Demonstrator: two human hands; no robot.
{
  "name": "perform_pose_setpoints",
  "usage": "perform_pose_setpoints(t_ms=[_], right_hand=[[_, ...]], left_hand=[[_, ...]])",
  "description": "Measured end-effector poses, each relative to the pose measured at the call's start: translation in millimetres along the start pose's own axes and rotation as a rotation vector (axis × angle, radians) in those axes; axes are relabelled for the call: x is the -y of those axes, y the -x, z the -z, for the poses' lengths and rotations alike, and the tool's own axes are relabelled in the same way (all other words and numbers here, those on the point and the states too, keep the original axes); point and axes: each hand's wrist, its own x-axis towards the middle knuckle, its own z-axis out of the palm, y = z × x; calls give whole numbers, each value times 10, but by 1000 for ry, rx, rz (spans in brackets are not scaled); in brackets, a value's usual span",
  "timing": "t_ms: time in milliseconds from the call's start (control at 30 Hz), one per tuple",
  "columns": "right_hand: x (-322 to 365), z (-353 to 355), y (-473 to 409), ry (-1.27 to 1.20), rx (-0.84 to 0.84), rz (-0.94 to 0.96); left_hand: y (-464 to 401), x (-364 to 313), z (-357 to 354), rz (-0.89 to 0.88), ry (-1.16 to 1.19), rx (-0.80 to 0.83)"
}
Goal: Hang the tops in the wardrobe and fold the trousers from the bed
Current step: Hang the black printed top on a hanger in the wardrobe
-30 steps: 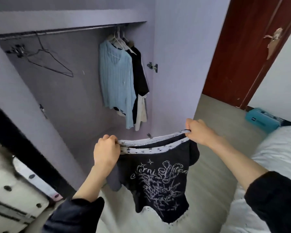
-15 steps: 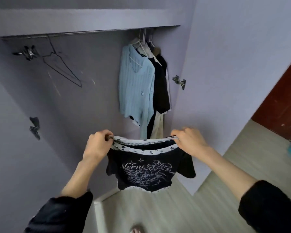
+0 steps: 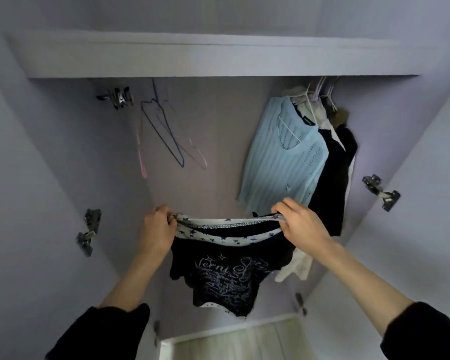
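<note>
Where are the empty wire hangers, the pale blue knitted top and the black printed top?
empty wire hangers [image 3: 164, 136]: head view, dark wire arm.
pale blue knitted top [image 3: 281, 162]: head view, ribbed front.
black printed top [image 3: 226, 279]: head view, printed chest.

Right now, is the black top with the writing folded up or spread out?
Spread out. The left hand and right hand pinch the black top by its starry neckline, pulled wide; the rest hangs flat, print showing.

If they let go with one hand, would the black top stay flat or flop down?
Likely flop: the black top already sags between the left hand and right hand. It seems light, since pinched fingers alone hold it. Its hem hangs unevenly, so it is probably soft.
</note>
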Motion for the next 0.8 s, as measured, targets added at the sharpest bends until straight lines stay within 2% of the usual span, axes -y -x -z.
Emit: perform_pose_setpoints(t_ms=[67,133,233,267,300,500,633,800], right_hand=[[-91,-115,-249,-32,39,-8],[-183,-260,-501,-95,69,-16],[-256,-366,-797,-209,159,-88],[-276,-381,-909,-247,198,-103],[-300,-392,-987,-274,238,-113],[-492,-459,-1429,-328,374,-68],[-591,-494,-1588,-302,452,-46],[-417,-526,-1857,-557,522,-51]], left_hand=[[-155,63,-44,80,100,2],[-260,98,-61,237,308,4],[-347,-13,-27,648,943,157],[-387,-48,-11,734,1089,195],[-422,-78,11,754,1139,219],[-646,-217,76,709,1000,124],[-720,-340,55,626,805,93],[-715,-482,174,474,673,94]])
